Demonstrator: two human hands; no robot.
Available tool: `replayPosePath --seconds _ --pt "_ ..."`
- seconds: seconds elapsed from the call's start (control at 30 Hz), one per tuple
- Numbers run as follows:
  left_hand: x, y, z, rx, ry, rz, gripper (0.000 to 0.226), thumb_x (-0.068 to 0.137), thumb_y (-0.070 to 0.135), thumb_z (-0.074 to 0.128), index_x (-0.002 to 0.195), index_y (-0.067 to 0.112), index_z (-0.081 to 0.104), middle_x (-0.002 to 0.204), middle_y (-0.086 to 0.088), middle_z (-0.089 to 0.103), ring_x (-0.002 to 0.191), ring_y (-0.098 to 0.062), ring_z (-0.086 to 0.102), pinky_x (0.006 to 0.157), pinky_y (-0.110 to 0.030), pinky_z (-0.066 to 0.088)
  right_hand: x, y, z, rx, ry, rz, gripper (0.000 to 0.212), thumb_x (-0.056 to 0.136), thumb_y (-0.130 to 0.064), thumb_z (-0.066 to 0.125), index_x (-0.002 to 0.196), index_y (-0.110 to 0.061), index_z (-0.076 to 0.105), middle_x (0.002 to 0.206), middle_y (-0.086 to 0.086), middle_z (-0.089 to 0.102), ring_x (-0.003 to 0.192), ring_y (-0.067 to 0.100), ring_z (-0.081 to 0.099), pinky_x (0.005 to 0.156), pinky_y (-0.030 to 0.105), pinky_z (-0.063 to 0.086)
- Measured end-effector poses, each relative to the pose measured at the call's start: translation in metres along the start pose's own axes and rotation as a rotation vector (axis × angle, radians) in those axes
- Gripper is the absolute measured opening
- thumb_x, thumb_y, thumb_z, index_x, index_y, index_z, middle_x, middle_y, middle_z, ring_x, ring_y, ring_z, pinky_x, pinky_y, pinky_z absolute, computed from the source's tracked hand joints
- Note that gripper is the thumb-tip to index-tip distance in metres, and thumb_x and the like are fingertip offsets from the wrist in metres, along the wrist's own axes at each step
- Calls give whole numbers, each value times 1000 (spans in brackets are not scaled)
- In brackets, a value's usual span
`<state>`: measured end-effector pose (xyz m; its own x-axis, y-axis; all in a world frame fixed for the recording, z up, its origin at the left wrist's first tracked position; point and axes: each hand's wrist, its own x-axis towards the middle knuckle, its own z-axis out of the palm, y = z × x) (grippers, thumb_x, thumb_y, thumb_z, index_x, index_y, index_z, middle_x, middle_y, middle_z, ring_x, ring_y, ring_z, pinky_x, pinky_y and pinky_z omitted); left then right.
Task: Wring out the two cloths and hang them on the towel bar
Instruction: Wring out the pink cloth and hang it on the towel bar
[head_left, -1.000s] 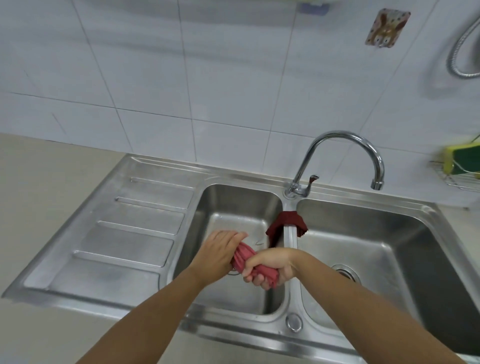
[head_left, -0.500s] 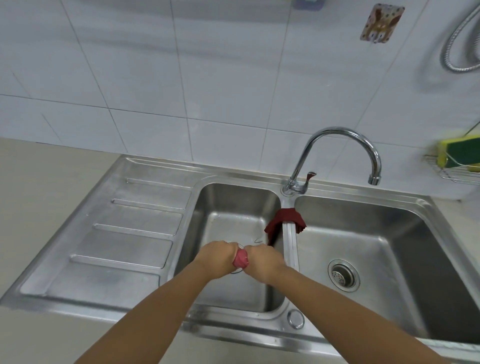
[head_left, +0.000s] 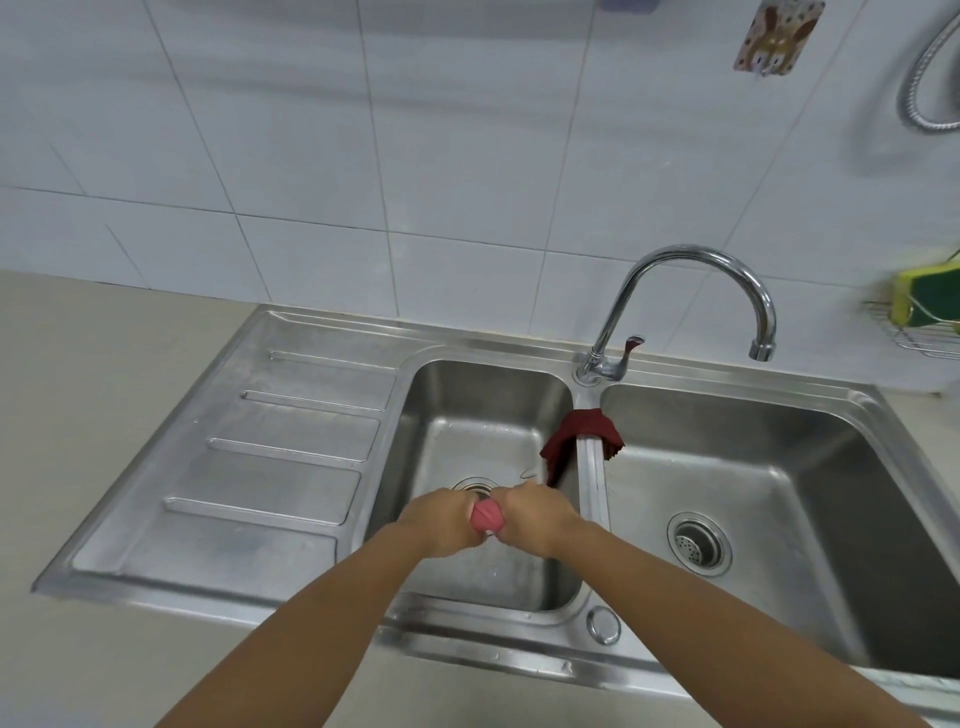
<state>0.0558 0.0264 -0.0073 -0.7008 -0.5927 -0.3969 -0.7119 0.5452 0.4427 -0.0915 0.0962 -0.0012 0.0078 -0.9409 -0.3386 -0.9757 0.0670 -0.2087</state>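
Two hands wring a pink cloth over the left bowl of a steel double sink.

Head view: the left hand (head_left: 441, 525) and the right hand (head_left: 537, 519) are both closed tight around the pink cloth (head_left: 487, 518), which is twisted into a short, ridged roll; only a small part shows between the fists, above the left bowl's drain (head_left: 474, 487). The dark red cloth (head_left: 576, 439) hangs soft and wrinkled over the narrow divider (head_left: 595, 488) between the two bowls, just behind the right hand. The sink (head_left: 291, 441) is brushed stainless steel with a ribbed draining board at the left. The curved chrome faucet (head_left: 691, 291) stands behind the divider, its spout over the right bowl. A yellow-green sponge (head_left: 924, 296) lies in a wire rack (head_left: 914, 343) at the right edge of the white tiled wall (head_left: 415, 156).
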Motion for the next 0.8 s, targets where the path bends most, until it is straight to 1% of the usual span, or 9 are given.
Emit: replayPosePath --seconds 0.1,0.17,0.23,0.3,0.47,0.63,0.7,0.77,0.8 --pt "-3 -8 8 81 106 23 33 83 40 65 105 16 61 103 -4 62 94 -23 61 78 -34 51 -1 -1 -2 320 -217 91 32 77 -19 70 107 -17 58 103 13 66 89 31 65 75 41 58" --pt "-5 -12 10 126 162 30 38 82 44 66 107 16 58 103 -3 58 91 -20 58 76 -33 49 -6 -2 -7 547 -365 164 29 75 -18 73 99 -16 57 93 17 65 76 30 66 63 38 58" --pt "-5 -16 13 133 240 57 41 80 45 68 109 19 54 104 1 57 90 -17 56 76 -30 48 -12 -1 -13 788 -492 220 20 78 -15 71 91 -14 56 77 9 59 58 21 59 46 26 50" --pt "-7 -18 16 165 367 123 45 79 43 69 115 22 52 109 4 59 96 -15 57 82 -29 46 -19 1 -19 954 -555 263 14 81 -13 69 88 -13 57 73 3 56 51 11 54 42 20 45" --pt "-23 -16 27 250 687 278 49 74 36 73 118 24 53 112 6 60 103 -15 60 97 -31 42 -19 11 -22 1141 -743 346 18 74 -27 69 69 -17 55 61 -4 52 49 6 45 47 17 35" --pt "-26 -15 39 347 701 346 56 77 48 68 124 23 50 123 6 54 119 -13 48 112 -46 34 -20 13 -27 1343 -936 298 24 83 -30 63 66 -19 51 49 -11 45 38 2 37 36 10 31" --pt "-25 -11 34 276 716 373 47 77 44 69 116 23 51 111 5 56 106 -12 52 107 -44 41 -24 9 -30 1428 -985 249 21 87 -27 59 70 -18 50 52 -10 46 38 1 37 34 10 32" --pt "-25 -8 27 181 717 422 37 76 29 73 104 22 50 92 4 56 79 -11 54 77 -28 55 -29 3 -33 1487 -997 211 15 91 -25 54 77 -19 52 56 -10 48 38 0 40 33 9 33" --pt "-26 -6 22 159 686 429 37 74 22 76 99 21 49 85 5 55 68 -10 52 60 -22 51 -32 0 -35 1494 -992 195 13 91 -25 54 80 -19 53 58 -11 48 40 0 42 34 8 33"
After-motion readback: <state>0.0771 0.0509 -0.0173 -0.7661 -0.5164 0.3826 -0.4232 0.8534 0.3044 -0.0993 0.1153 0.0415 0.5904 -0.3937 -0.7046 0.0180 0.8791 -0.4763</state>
